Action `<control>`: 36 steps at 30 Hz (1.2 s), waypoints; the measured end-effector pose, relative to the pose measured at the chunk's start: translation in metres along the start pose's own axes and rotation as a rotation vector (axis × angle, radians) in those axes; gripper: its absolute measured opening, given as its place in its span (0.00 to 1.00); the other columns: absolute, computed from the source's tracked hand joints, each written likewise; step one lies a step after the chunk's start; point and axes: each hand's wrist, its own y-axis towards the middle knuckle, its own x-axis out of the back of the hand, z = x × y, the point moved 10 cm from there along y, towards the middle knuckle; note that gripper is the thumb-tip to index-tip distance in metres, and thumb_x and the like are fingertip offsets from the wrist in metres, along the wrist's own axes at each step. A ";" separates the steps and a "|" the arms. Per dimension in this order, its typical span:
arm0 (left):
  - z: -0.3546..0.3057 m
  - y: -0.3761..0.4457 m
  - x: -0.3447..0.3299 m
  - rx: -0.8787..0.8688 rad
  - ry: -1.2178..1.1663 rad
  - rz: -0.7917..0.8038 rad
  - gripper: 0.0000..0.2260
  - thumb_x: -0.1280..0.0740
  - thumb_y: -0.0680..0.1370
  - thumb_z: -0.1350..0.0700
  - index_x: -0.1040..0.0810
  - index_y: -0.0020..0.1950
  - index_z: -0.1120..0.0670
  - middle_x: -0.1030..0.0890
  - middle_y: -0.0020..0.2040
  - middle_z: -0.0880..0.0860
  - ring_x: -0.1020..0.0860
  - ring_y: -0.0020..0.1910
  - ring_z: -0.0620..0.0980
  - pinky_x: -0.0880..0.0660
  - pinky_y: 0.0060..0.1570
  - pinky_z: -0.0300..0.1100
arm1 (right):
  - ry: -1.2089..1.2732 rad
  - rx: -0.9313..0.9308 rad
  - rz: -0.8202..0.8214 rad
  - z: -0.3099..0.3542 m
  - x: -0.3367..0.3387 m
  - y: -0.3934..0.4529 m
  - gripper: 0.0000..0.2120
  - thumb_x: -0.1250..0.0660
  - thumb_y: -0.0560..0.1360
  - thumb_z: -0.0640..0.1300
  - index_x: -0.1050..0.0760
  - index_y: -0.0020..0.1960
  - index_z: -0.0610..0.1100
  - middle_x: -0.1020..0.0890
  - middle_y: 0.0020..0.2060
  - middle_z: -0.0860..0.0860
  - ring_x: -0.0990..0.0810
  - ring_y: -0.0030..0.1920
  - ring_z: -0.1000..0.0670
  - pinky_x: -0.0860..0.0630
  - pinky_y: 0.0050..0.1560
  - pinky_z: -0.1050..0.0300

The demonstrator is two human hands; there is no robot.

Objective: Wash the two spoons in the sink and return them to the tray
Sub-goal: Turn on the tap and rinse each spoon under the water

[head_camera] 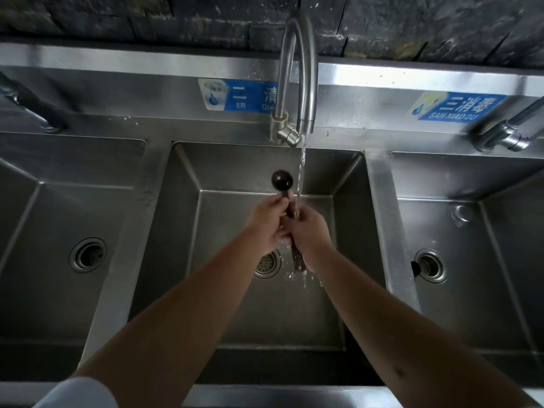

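Observation:
Over the middle sink (350, 178) both my hands meet under the running water. My left hand (266, 223) grips a dark spoon (282, 179) by its handle, its round bowl sticking up toward the back wall. My right hand (309, 231) is closed around a second dark utensil (298, 262), whose brown handle pokes out below the hand; its bowl is hidden by my fingers. The stream from the curved faucet (297, 83) lands on my right hand's fingers. No tray is in view.
Steel sink basins lie to the left (38, 201) and right (471, 219), each with a drain. The middle drain strainer (266, 265) sits below my hands. Other taps stand at far left (35, 113) and far right (506, 134). Blue labels are on the backsplash.

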 end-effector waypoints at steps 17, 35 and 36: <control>0.119 -0.035 0.024 0.266 -0.024 0.023 0.09 0.41 0.81 0.59 0.23 0.45 0.57 0.18 0.40 0.56 0.29 0.19 0.48 0.36 0.18 0.35 | 0.532 -0.506 0.150 -0.119 -0.015 -0.089 0.12 0.43 0.81 0.36 0.22 0.54 0.34 0.20 0.31 0.44 0.24 0.27 0.50 0.29 0.27 0.58; -0.041 -0.013 -0.016 -0.109 0.180 0.084 0.12 0.41 0.82 0.59 0.23 0.60 0.64 0.20 0.33 0.52 0.23 0.30 0.49 0.27 0.28 0.39 | 0.618 -0.186 0.158 0.030 -0.011 -0.006 0.11 0.39 0.80 0.38 0.21 0.55 0.33 0.18 0.35 0.41 0.20 0.30 0.49 0.22 0.29 0.59; -0.051 -0.012 -0.018 -0.131 0.187 0.079 0.12 0.40 0.82 0.59 0.22 0.60 0.63 0.20 0.32 0.52 0.23 0.30 0.49 0.27 0.28 0.40 | 0.606 -0.152 0.173 0.043 -0.011 -0.003 0.10 0.39 0.80 0.37 0.21 0.53 0.34 0.19 0.35 0.41 0.19 0.30 0.49 0.21 0.29 0.59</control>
